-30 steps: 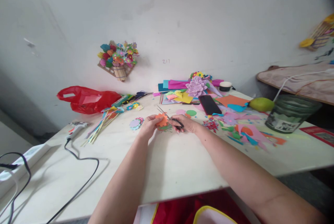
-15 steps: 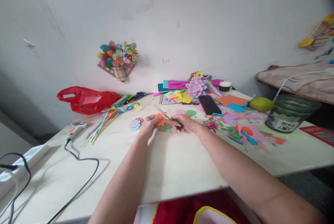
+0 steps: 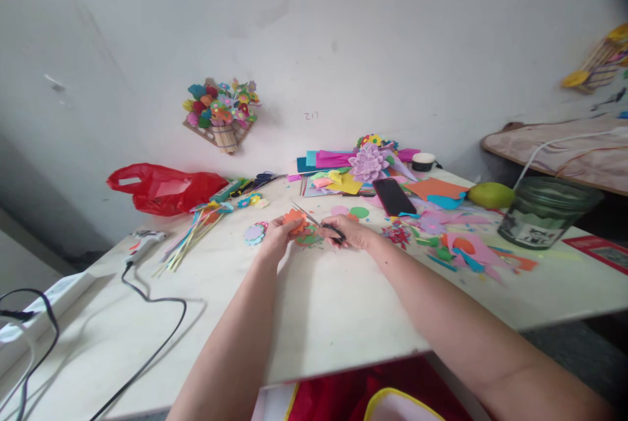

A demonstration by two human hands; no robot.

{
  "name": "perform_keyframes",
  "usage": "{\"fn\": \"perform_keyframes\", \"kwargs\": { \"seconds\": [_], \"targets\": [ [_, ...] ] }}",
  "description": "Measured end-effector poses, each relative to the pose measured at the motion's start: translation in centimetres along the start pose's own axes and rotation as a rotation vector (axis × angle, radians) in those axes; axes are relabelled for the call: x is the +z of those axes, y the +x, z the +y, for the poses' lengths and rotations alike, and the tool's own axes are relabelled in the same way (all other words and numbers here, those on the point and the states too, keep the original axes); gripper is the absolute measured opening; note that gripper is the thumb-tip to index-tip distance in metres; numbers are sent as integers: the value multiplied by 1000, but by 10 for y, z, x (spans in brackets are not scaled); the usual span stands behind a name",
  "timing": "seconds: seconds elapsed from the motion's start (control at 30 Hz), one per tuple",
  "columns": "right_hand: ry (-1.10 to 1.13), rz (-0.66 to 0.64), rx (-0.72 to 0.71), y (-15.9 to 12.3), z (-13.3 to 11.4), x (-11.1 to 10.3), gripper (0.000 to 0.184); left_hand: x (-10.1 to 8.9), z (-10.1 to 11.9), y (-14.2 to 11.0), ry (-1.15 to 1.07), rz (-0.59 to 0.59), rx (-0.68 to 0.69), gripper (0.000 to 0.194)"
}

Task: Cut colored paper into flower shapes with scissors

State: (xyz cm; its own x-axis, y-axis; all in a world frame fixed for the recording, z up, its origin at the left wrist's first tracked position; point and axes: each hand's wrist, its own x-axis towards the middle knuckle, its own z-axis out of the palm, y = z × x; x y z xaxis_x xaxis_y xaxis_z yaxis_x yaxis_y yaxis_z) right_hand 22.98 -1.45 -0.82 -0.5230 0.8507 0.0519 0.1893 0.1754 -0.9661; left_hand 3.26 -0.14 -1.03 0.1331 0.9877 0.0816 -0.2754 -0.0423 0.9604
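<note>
Orange and scalloped, a small flower piece (image 3: pixel 295 219) sits pinched between the thumb and fingers of the left hand (image 3: pixel 275 236), which close narrowly on its near edge. The fingers of the right hand (image 3: pixel 354 234) are wrapped around the dark handles of a pair of scissors (image 3: pixel 333 232); the slim blades point away and leftward, passing along the right side of the orange piece. Whether they touch it I cannot tell.

Just below and between both sets of fingertips, green scraps (image 3: pixel 308 236) lie on the pale table (image 3: pixel 333 316). Near the left fingers, on their left, rests a group of scalloped cutouts (image 3: pixel 254 234), a lilac one on top. Beyond the right fingers lie a pink disc (image 3: pixel 339 210) and a green disc (image 3: pixel 360 212); just to their right is a red patterned cluster (image 3: pixel 396 234), with a dark phone (image 3: pixel 394 197) farther back. Well to the right of the right fingers stands a green jar (image 3: pixel 547 212). Well to the left of the left fingers lies a glue gun (image 3: pixel 142 248) with its cord.
</note>
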Motion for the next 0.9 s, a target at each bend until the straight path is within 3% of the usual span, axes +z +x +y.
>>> {"fn": "perform_keyframes", "kwargs": {
  "seconds": [0.57, 0.9],
  "targets": [
    [6, 13, 18, -3, -5, 3, 32, -1, 2, 1, 48, 36, 30, 34],
    [9, 55, 44, -3, -7, 3, 33, 0, 1, 0, 114, -144, 60, 35]
  ]
}}
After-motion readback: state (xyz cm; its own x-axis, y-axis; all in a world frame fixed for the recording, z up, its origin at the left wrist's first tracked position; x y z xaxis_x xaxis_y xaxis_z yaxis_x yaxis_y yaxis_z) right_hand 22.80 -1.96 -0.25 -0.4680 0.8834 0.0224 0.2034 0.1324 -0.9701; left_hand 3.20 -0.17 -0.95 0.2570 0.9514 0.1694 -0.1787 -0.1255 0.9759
